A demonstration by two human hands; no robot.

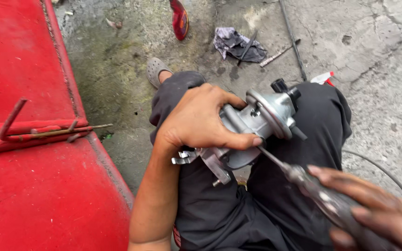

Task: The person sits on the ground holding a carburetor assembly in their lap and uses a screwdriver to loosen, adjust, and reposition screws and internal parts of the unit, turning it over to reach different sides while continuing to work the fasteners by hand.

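My left hand (200, 119) grips a grey metal engine part (262, 118) with a round disc-shaped housing and a black cap, holding it over my lap. My right hand (378, 214) is closed around the clear, grimy handle of a screwdriver (312, 186). The screwdriver's thin shaft runs up and left, and its tip meets the part just under my left thumb. Dark trousers cover my knees (319, 116) beneath both hands. A flat metal bracket (184, 158) sticks out of the part below my left wrist.
A red metal body (29, 139) with welded rods fills the left side. On the cracked concrete ground lie a grey rag (236, 44), a long thin rod (293, 42), a threaded bolt (278, 55), and a red light lens (179, 18). A grey sandal (156, 69) covers my foot.
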